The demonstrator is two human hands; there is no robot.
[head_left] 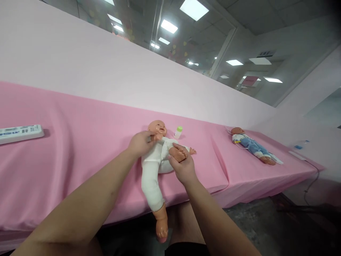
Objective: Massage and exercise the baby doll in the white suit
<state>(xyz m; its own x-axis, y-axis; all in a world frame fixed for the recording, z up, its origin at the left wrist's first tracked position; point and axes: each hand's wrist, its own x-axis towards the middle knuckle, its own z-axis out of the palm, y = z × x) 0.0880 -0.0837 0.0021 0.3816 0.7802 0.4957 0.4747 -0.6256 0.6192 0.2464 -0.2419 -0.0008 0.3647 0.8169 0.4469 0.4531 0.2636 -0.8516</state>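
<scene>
A baby doll [151, 177] in white clothes lies on its back on the pink sheet [98, 128], its head toward the wall. One of its legs hangs over the front edge. My left hand [142, 143] is closed on the doll's hand [157, 137], near its chin. Around the doll's raised bare foot [178, 154] wraps my right hand [185, 168], bending that leg up over the belly. The doll's other hand [192, 151] rests spread on the sheet, with nothing holding it.
Beside the doll's head stands a small bottle with a green cap [178, 132]. Another doll in blue trousers [252, 145] lies farther right. At the far left is a white printed device [22, 133]. A pale wall [87, 71] with glass above runs behind.
</scene>
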